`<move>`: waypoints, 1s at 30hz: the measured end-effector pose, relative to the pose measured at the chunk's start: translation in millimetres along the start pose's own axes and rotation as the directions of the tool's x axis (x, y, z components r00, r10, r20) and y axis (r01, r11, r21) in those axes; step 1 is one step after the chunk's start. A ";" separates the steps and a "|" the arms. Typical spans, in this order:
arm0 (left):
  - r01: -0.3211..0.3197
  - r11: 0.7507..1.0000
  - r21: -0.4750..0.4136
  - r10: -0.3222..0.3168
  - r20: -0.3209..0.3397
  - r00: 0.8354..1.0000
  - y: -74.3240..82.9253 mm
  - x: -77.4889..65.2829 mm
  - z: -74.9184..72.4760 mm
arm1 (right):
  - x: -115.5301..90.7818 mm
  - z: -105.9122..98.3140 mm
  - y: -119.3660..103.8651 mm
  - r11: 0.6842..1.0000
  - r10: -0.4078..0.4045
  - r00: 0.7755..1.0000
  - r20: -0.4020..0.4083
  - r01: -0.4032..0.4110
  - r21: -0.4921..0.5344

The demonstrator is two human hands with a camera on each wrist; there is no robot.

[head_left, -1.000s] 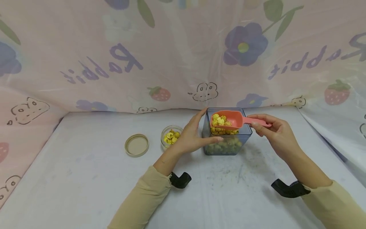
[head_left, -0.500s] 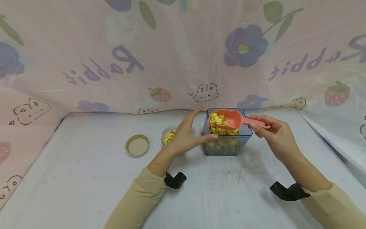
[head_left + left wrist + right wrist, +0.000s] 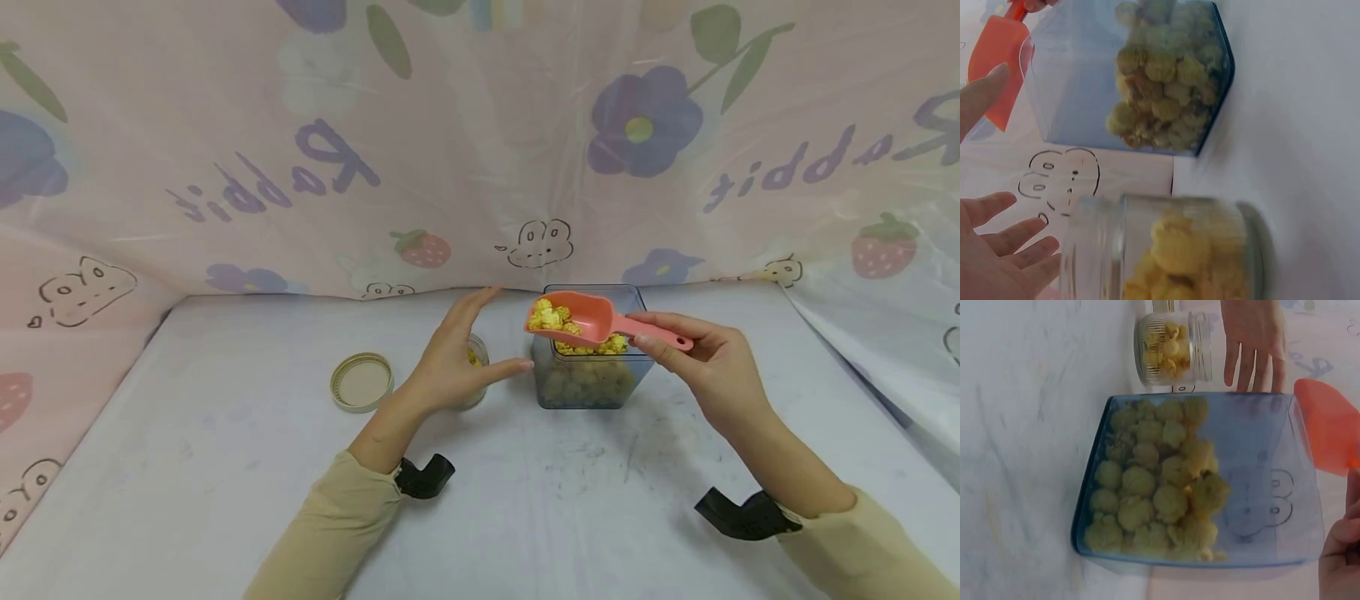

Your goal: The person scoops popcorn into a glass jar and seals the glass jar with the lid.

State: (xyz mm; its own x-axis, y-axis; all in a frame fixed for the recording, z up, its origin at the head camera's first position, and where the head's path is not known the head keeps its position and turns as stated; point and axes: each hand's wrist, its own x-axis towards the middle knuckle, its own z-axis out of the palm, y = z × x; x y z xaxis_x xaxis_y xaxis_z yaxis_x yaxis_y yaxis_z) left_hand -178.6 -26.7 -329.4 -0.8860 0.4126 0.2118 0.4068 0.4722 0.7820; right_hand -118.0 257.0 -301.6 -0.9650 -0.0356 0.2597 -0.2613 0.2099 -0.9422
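Note:
My right hand (image 3: 712, 362) pinches the handle of a coral-pink scoop (image 3: 592, 318), which carries several yellow popcorn pieces (image 3: 551, 317) at its front end. The scoop hangs over the left rim of a clear bluish square container (image 3: 588, 385), about half full of popcorn. My left hand (image 3: 450, 358) holds nothing; its thumb and fingers are spread, above and in front of a small glass jar (image 3: 480, 350). Popcorn lies inside that jar (image 3: 1179, 256), as the left wrist view shows. From the head, the left hand hides much of the jar.
A round beige lid (image 3: 362, 382) lies on the white table (image 3: 225, 467) left of the jar. Behind the table rises a pink patterned curtain (image 3: 465, 125). Dark smudges (image 3: 592, 467) mark the tabletop in front of the container.
My left hand has left the container's side and moved left to the jar. The scoop with its popcorn has shifted left, from over the container's middle to its left rim.

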 end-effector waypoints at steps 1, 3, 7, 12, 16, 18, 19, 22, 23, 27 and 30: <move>-0.002 1.000 0.000 0.002 -0.002 1.000 -1.8 -1.3 -1.5 | -0.2 1.7 -0.3 1.000 -0.004 1.000 0.002 0.003 0.007; -0.002 1.000 -0.002 0.002 -0.002 1.000 -5.0 -3.6 -4.0 | -1.4 4.8 -1.0 1.000 -0.011 1.000 0.006 0.011 0.010; 0.011 1.000 -0.002 -0.011 -0.010 1.000 -9.2 -7.1 -8.0 | -3.8 10.0 -2.0 0.997 -0.027 0.999 0.018 0.025 0.071; 0.018 1.000 0.014 -0.018 -0.012 1.000 -14.2 -11.0 -13.6 | -5.9 17.3 -2.4 0.992 -0.044 0.999 0.023 0.041 0.119; 0.010 1.000 0.023 -0.010 -0.013 1.000 -19.9 -15.2 -19.6 | -8.3 24.3 -3.0 0.994 -0.034 0.999 0.025 0.031 0.108; 0.005 1.000 0.021 -0.005 -0.009 1.000 -23.4 -17.3 -22.3 | -9.5 28.2 -3.5 0.995 -0.031 0.999 0.027 0.029 0.094; 0.003 1.000 0.019 -0.002 -0.003 1.000 -25.2 -18.4 -23.3 | -10.2 30.2 -3.8 0.996 -0.031 0.999 0.029 0.029 0.084; 0.006 1.000 0.015 -0.006 0.016 1.000 -30.1 -21.8 -25.7 | -11.8 36.7 -4.4 0.998 -0.032 0.999 0.029 0.030 0.064; 0.008 1.000 0.013 -0.009 0.023 1.000 -31.4 -22.9 -26.2 | -12.4 38.8 -4.4 0.998 -0.028 0.999 0.029 0.027 0.058; 0.033 0.999 0.006 -0.033 0.038 0.999 -36.6 -27.5 -28.0 | -15.2 48.1 -2.3 0.999 0.000 1.000 0.027 -0.001 0.047; 0.050 0.999 -0.003 -0.050 0.045 0.998 -40.7 -30.5 -29.2 | -18.5 55.6 0.7 0.999 -0.005 1.000 0.024 0.004 0.034</move>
State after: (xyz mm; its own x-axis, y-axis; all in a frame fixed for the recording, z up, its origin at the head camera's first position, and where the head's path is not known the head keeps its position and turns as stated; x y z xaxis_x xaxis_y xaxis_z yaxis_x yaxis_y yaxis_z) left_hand -174.6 -81.3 -350.5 -0.8941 0.4235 0.1457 0.3614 0.4902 0.7931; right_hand -101.6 203.4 -318.8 -0.9640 -0.0598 0.2590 -0.2656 0.1765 -0.9478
